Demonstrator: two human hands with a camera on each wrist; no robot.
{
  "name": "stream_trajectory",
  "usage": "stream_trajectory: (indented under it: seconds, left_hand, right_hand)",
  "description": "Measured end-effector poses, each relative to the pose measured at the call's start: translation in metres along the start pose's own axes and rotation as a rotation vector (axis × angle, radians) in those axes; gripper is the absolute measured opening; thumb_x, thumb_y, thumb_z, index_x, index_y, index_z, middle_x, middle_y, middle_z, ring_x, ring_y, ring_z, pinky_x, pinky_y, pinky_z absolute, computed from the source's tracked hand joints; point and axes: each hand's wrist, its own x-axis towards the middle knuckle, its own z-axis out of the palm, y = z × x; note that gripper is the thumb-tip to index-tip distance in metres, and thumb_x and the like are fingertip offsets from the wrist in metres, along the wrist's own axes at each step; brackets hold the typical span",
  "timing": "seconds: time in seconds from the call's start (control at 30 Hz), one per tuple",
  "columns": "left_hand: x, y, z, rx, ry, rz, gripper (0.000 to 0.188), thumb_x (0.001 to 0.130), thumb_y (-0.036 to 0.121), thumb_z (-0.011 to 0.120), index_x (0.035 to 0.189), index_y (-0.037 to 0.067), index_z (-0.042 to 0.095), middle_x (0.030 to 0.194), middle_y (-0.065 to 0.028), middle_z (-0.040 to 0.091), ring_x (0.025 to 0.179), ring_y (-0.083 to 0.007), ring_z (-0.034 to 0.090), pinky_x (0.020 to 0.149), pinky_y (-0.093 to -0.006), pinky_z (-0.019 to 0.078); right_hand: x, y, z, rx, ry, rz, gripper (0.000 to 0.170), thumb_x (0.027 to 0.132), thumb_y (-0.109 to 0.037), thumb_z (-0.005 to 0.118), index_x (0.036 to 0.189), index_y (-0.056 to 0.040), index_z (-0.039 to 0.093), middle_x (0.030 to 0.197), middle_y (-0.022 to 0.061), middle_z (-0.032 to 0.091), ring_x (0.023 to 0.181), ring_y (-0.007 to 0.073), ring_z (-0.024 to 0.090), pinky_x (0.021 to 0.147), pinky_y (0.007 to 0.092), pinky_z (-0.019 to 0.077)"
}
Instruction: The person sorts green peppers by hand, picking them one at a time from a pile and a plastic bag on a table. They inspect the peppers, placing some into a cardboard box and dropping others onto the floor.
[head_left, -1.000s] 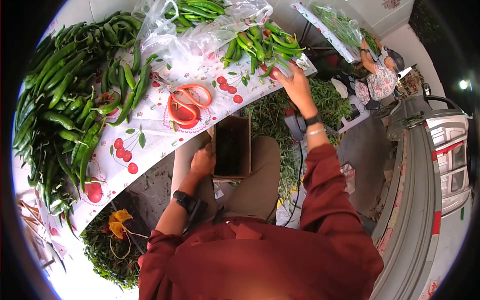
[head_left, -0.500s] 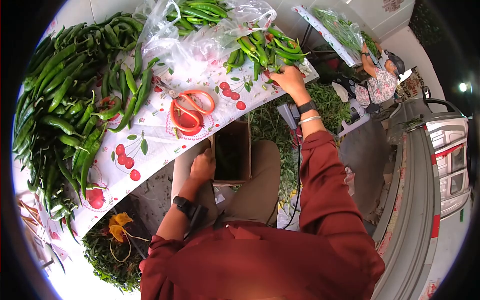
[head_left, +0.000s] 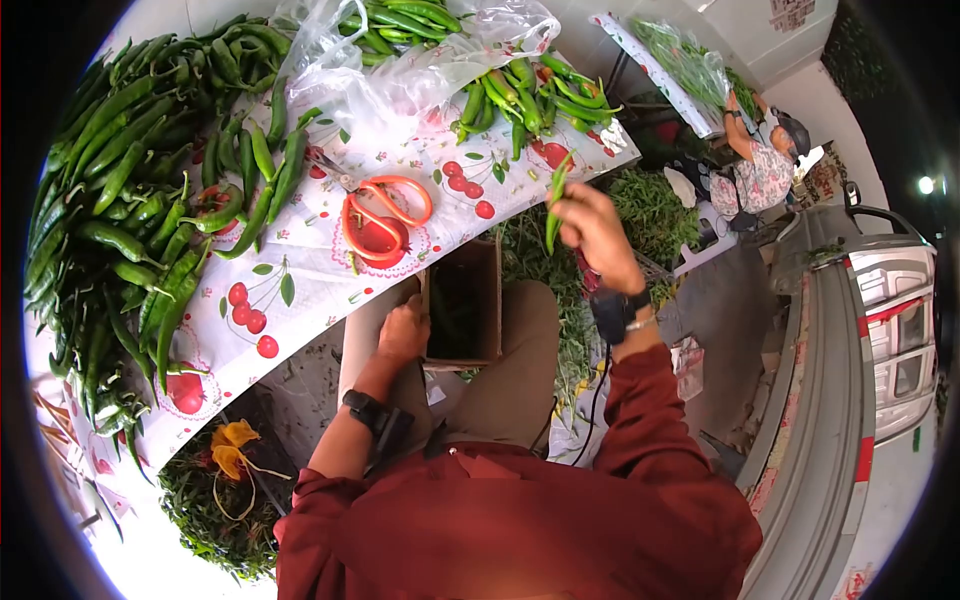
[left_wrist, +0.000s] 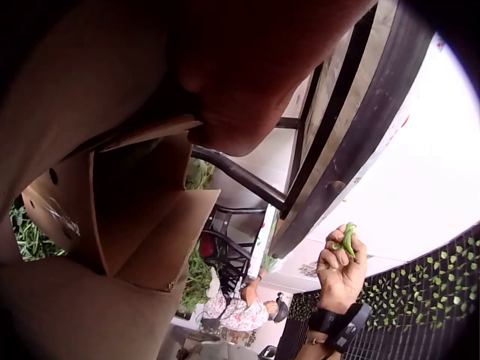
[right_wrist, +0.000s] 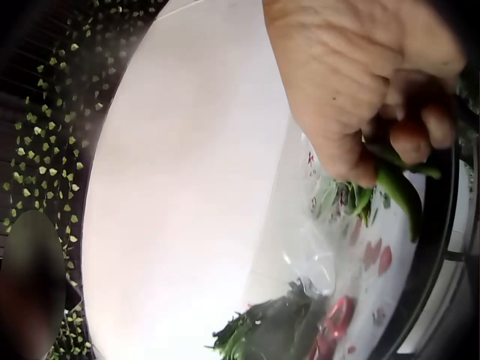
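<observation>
My right hand (head_left: 602, 235) is raised off the table's front edge and pinches a slim green chili pepper (head_left: 555, 205) between thumb and fingers. The right wrist view has the pepper's curved body (right_wrist: 401, 196) sticking out below the fingertips. My left hand (head_left: 404, 330) grips the left edge of an open cardboard box (head_left: 489, 300) held between the knees; its flap (left_wrist: 187, 236) stands out in the left wrist view. Nearest the right hand on the table lies a small pile of green chilies (head_left: 525, 95). The inside of the box is mostly dark.
A large heap of long green peppers (head_left: 110, 190) covers the table's left side. Orange-handled scissors (head_left: 347, 226) lie mid-table beside a clear plastic bag (head_left: 365, 95). Cut greenery (head_left: 650, 215) is on the floor at right, where another person (head_left: 760, 165) sits farther back.
My right hand reached to the small chili pile, took a pepper, and drew back toward me off the table edge. My left hand stayed on the box.
</observation>
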Motion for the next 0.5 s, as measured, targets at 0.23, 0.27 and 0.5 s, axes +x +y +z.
stream_trajectory:
  seconds: [0.23, 0.27, 0.5]
  left_hand:
    - [0.001, 0.006, 0.003, 0.004, -0.026, 0.017, 0.022, 0.073, 0.011, 0.048, 0.093, 0.001, 0.046, 0.077, -0.0267, 0.056, 0.076, -0.0427, 0.053, 0.071, -0.0496, 0.0427]
    - [0.001, 0.009, 0.002, 0.003, -0.026, 0.017, 0.022, 0.073, 0.011, 0.048, 0.093, 0.001, 0.046, 0.077, -0.0266, 0.056, 0.076, -0.0427, 0.053, 0.071, -0.0496, 0.0427]
    - [0.001, 0.008, 0.002, 0.002, -0.039, -0.050, 0.032, 0.073, 0.013, 0.046, 0.102, 0.000, 0.050, 0.082, -0.0284, 0.055, 0.083, -0.0430, 0.052, 0.074, -0.0486, 0.0418]
  right_hand:
    - [-0.008, 0.005, -0.011, -0.288, 0.040, -0.031, 0.020, 0.080, -0.013, 0.054, 0.097, -0.0024, 0.057, 0.075, 0.0003, 0.057, 0.053, 0.0041, 0.048, 0.044, 0.0162, 0.0358]
    - [0.001, 0.007, -0.020, -0.319, 0.117, -0.110, 0.020, 0.080, -0.014, 0.054, 0.095, -0.0024, 0.058, 0.075, -0.0006, 0.057, 0.053, 0.0027, 0.048, 0.043, 0.0153, 0.0345]
    - [0.089, 0.005, -0.072, -1.044, 0.511, -0.459, 0.035, 0.069, -0.011, 0.062, 0.101, -0.0030, 0.054, 0.095, 0.0126, 0.052, 0.081, 0.0275, 0.055, 0.071, 0.0348, 0.0448]
